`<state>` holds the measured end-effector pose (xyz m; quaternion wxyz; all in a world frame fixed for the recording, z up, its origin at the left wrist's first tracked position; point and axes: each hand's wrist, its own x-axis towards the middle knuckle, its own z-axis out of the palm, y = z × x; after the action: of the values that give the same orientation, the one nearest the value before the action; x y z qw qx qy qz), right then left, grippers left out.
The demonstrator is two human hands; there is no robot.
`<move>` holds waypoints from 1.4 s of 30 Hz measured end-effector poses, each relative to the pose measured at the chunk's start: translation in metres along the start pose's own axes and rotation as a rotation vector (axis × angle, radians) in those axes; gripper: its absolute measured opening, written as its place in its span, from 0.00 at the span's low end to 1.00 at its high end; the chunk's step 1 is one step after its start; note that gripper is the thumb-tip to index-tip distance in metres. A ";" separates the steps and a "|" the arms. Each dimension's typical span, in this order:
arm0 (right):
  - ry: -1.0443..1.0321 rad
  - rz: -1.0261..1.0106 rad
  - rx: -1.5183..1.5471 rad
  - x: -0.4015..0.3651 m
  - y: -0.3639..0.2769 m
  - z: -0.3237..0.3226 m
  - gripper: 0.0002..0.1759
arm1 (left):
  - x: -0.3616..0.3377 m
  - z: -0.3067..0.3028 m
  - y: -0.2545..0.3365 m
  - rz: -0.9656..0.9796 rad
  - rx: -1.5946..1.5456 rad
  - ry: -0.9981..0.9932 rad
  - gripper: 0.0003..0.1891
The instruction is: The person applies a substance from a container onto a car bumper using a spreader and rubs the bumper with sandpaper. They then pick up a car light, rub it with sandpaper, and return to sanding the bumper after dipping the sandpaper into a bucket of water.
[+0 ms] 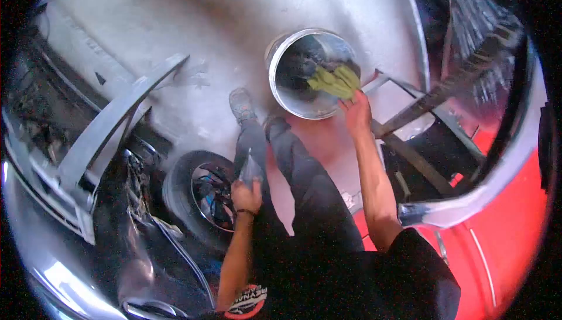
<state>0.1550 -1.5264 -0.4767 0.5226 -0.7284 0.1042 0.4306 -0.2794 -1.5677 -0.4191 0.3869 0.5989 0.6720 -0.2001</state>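
Observation:
My right hand (357, 112) pinches a yellow-green cloth (336, 81) by its near edge. The cloth hangs over the mouth of a round bin (274, 80), whose inside is dark with crumpled stuff at the far side. Low in front of my leg, my left hand (247, 196) is closed around a pale grey, pointed, somewhat see-through object (251, 169). Its kind cannot be made out. Just left of that hand lies a wheel with a tyre (175, 194).
A dark car body (64, 273) with torn panels stands at left, a grey curved bar (111, 115) sticking out of it. At right are a red car panel (503, 226) and a metal frame (415, 106). My shoe (241, 104) is on the pale floor (193, 21).

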 end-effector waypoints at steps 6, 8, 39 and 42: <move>-0.182 0.056 0.452 -0.092 -0.101 0.000 0.30 | -0.028 -0.018 0.018 -0.122 -0.663 -0.092 0.21; -0.205 0.068 0.528 -0.094 -0.104 -0.003 0.31 | -0.040 -0.028 0.021 -0.141 -0.775 -0.084 0.20; -0.281 -0.673 -1.134 -0.232 -0.104 0.010 0.28 | -0.052 -0.334 0.135 0.411 -1.005 0.159 0.24; -0.218 -0.713 -1.111 -0.240 -0.113 0.029 0.29 | -0.034 -0.388 0.145 0.438 -0.969 0.145 0.24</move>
<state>0.0621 -1.5250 -0.2263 0.1878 -0.8315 -0.4336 0.2923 -0.2492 -1.2763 -0.1244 0.6042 0.4903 0.5717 0.2601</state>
